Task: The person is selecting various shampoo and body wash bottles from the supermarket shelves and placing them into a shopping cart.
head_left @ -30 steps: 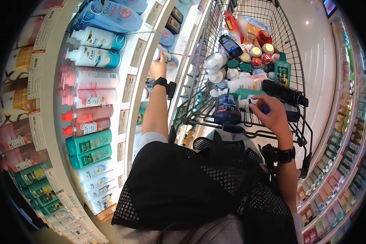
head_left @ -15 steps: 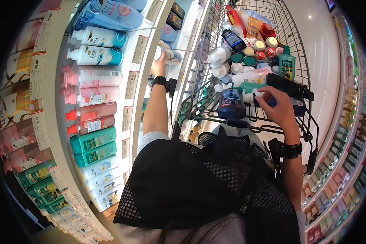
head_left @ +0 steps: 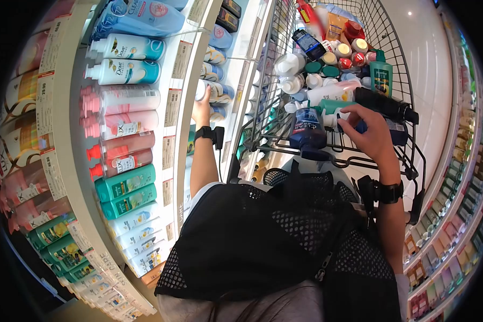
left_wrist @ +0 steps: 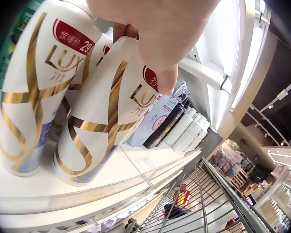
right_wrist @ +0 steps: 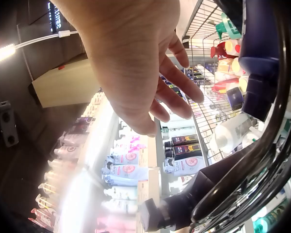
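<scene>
My left hand (head_left: 201,111) reaches to the shelf and grips the capped top of a white LUX bottle (head_left: 221,93) with gold swirls. In the left wrist view the hand (left_wrist: 160,29) covers the cap; this bottle (left_wrist: 94,119) leans away from a similar LUX bottle (left_wrist: 31,97), its base by the shelf's front. My right hand (head_left: 371,134) hangs over the near end of the cart, fingers bent loosely beside a white pump top (head_left: 331,119). Seen from the right wrist, that hand (right_wrist: 136,63) has its fingers spread apart and holds nothing.
The wire cart (head_left: 400,53) carries a heap of bottles, including a dark blue one (head_left: 307,129) and a green pump bottle (head_left: 381,75). Shelves to the left hold Dove bottles (head_left: 130,72) and pink pump bottles (head_left: 129,126). More stocked shelves (head_left: 456,177) line the right.
My left hand has moved nearer along the shelf, away from the bottles farther back, and more of the white and gold row shows. My right hand stays over the cart's near end.
</scene>
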Demonstrator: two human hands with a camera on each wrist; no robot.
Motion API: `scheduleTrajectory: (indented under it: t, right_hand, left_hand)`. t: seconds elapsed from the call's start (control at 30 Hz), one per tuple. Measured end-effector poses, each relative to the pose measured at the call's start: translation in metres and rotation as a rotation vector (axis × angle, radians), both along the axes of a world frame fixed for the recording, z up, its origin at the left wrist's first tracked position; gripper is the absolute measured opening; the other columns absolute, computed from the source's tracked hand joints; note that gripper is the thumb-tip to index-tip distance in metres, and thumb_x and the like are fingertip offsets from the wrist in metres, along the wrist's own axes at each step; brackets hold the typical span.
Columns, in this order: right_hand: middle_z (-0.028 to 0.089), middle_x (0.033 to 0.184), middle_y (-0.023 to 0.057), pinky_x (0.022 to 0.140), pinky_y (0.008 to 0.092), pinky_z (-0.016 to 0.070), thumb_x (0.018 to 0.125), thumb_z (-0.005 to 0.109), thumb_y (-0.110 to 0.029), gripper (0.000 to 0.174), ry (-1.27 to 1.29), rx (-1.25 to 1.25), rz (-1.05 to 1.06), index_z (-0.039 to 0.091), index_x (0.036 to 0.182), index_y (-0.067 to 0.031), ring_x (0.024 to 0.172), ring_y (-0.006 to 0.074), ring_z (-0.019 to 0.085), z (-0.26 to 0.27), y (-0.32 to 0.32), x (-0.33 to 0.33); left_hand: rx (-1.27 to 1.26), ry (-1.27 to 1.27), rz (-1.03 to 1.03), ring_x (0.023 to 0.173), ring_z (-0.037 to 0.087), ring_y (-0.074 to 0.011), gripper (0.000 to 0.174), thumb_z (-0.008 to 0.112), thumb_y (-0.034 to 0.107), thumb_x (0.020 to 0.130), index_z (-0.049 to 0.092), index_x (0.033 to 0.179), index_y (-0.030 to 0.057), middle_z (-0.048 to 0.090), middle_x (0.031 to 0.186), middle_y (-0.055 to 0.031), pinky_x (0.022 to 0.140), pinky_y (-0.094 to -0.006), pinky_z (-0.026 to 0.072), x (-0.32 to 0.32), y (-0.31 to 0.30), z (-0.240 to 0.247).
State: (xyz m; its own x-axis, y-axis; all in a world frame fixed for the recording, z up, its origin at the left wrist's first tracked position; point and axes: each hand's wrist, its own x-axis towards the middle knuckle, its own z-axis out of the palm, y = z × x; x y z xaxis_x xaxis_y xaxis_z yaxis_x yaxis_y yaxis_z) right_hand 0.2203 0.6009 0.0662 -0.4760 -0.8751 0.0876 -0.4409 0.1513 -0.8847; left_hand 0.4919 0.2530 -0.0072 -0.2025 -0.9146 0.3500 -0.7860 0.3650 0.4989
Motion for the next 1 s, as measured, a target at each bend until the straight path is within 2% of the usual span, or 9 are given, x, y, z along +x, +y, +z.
scheduleTrajectory:
  t: [0.1,0.17,0.2,0.33,0.43,0.77,0.87,0.93,1.0]
  right_hand:
    - [0.056,0.062,0.0058,0.054,0.0251,0.0428,0.074,0.066,-0.016,0.021,-0.002,0.009,-0.002,0.060,0.091,-0.0060,0.056,0.0150,0.054,-0.001,0.000,-0.003]
    - [0.056,0.062,0.0058,0.054,0.0251,0.0427,0.074,0.066,-0.016,0.021,-0.010,0.021,0.008,0.060,0.091,-0.0060,0.056,0.0149,0.054,-0.001,0.001,-0.002]
    - [0.056,0.062,0.0058,0.053,0.0249,0.0425,0.074,0.066,-0.017,0.021,-0.005,0.018,0.002,0.060,0.091,-0.0059,0.056,0.0147,0.054,0.000,0.001,-0.001]
    - [0.056,0.062,0.0057,0.053,0.0246,0.0421,0.075,0.065,-0.017,0.020,-0.010,0.015,-0.009,0.060,0.091,-0.0054,0.055,0.0138,0.054,0.001,0.000,0.000]
    - [0.056,0.061,0.0055,0.052,0.0245,0.0419,0.075,0.065,-0.017,0.020,-0.018,0.019,-0.009,0.060,0.090,-0.0051,0.055,0.0137,0.054,0.001,0.002,-0.001]
    - [0.056,0.060,0.0058,0.052,0.0246,0.0419,0.075,0.065,-0.016,0.020,0.017,-0.002,0.011,0.059,0.090,-0.0043,0.053,0.0140,0.055,-0.003,0.001,0.000]
    - [0.056,0.061,0.0061,0.052,0.0250,0.0422,0.075,0.065,-0.016,0.020,0.021,-0.006,0.007,0.059,0.090,-0.0042,0.053,0.0145,0.055,-0.002,0.002,0.000]
    - [0.056,0.061,0.0064,0.052,0.0252,0.0424,0.075,0.065,-0.016,0.020,0.019,-0.003,0.008,0.059,0.090,-0.0040,0.054,0.0147,0.056,-0.001,0.003,-0.001]
    - [0.057,0.062,0.0067,0.052,0.0254,0.0425,0.075,0.065,-0.016,0.020,0.013,-0.001,0.011,0.059,0.090,-0.0039,0.054,0.0150,0.056,-0.001,0.002,-0.001]
  left_hand:
    - [-0.110,-0.078,-0.015,0.094,0.058,-0.0304,0.068,0.072,0.045,0.066,0.053,0.105,-0.0081,0.059,0.102,-0.0212,0.083,-0.0361,0.0439,-0.007,0.005,0.005]
    - [0.119,-0.244,0.096,0.091,0.059,-0.0333,0.070,0.068,0.050,0.067,0.055,0.103,-0.0080,0.060,0.098,-0.0220,0.080,-0.0374,0.0454,-0.009,0.006,0.021]
    - [0.137,-0.217,0.061,0.088,0.060,-0.0348,0.071,0.066,0.053,0.067,0.056,0.101,-0.0082,0.061,0.095,-0.0221,0.078,-0.0384,0.0462,-0.009,0.006,0.024]
    - [-0.039,-0.191,0.027,0.092,0.058,-0.0350,0.070,0.066,0.052,0.068,0.056,0.101,-0.0089,0.060,0.097,-0.0238,0.081,-0.0390,0.0446,-0.004,0.005,0.011]
    - [0.005,-0.239,0.097,0.094,0.057,-0.0357,0.070,0.065,0.052,0.069,0.055,0.100,-0.0098,0.059,0.097,-0.0245,0.082,-0.0392,0.0436,-0.003,0.005,0.006]
    - [0.093,-0.314,0.126,0.092,0.057,-0.0385,0.075,0.062,0.057,0.069,0.055,0.099,-0.0115,0.058,0.096,-0.0266,0.082,-0.0406,0.0434,-0.004,0.005,0.009]
    - [0.154,-0.341,0.126,0.101,0.052,-0.0384,0.076,0.062,0.054,0.070,0.051,0.106,-0.0117,0.054,0.106,-0.0281,0.086,-0.0414,0.0402,-0.010,0.020,0.018]
    - [-0.101,-0.371,0.045,0.111,0.044,-0.0383,0.074,0.063,0.048,0.072,0.044,0.115,-0.0100,0.047,0.116,-0.0279,0.092,-0.0422,0.0350,0.000,0.026,0.003]
    - [-0.169,-0.338,0.051,0.112,0.041,-0.0386,0.072,0.063,0.044,0.073,0.042,0.117,-0.0089,0.045,0.118,-0.0272,0.093,-0.0429,0.0330,0.017,0.034,-0.011]
